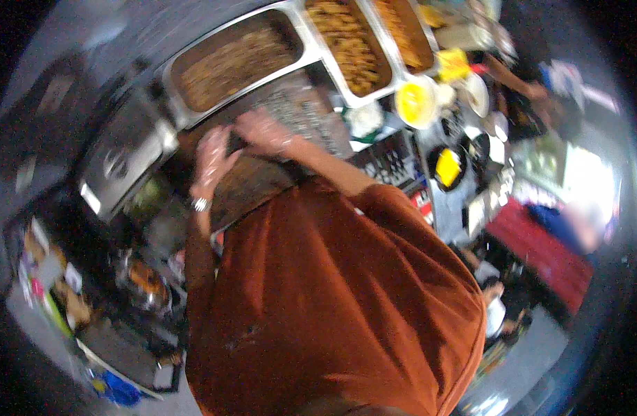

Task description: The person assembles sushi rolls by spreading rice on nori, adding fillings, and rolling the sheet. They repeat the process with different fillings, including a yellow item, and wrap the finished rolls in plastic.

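Note:
Both my hands are in clear plastic gloves, close together over a dark brown work surface (252,186) in front of my body. My left hand (213,158) has its thumb apart from its fingers and looks open, with a pale band at the wrist. My right hand (264,133) reaches in from the right, its fingers pointing left toward the left hand. Its fingertips are blurred, and whether anything lies under them cannot be made out. Just beyond the hands stands a metal pan (297,36) of brown shredded-looking food (235,64).
Two more pans hold orange-brown pieces (342,48) and orange food (405,35). A tub of yellow stuff (417,102) stands beside them. Left of my hands is a steel appliance (127,156). On the right, another person's arm (509,76) reaches over the cluttered counter. A red bench-like surface (540,253) lies farther right.

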`<state>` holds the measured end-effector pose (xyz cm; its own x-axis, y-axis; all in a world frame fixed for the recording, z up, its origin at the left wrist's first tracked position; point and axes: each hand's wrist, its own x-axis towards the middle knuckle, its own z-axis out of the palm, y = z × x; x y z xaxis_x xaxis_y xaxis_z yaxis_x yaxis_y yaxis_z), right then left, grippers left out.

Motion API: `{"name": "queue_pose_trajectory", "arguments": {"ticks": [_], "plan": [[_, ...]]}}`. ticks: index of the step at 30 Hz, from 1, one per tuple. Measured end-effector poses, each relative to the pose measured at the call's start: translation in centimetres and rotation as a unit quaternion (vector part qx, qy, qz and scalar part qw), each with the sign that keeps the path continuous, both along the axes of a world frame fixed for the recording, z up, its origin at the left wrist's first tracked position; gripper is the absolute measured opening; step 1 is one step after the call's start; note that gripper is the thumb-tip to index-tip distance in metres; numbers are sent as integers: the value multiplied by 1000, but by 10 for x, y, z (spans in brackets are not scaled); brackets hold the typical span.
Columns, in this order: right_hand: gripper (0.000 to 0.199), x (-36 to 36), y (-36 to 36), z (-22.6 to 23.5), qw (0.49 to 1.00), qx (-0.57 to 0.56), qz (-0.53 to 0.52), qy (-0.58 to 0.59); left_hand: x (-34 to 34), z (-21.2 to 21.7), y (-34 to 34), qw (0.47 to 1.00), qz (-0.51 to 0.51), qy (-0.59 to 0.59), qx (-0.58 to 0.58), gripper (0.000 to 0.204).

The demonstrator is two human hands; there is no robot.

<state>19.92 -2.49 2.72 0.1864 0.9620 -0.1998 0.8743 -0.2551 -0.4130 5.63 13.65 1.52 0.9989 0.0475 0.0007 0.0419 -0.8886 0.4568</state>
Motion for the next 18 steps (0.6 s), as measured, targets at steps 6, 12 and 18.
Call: {"name": "queue_pose_trajectory", "arguments": {"ticks": [6,12,18], "plan": [[56,2,17,-14,987,71,73,-121,2,-8,-1,1000,-10,11,5,85],[39,-3,20,-16,970,125,80,-192,12,34,-10,996,-7,74,-52,99],[26,-28,9,-20,972,133,95,-171,-18,35,-28,998,-9,51,-48,106]]}}
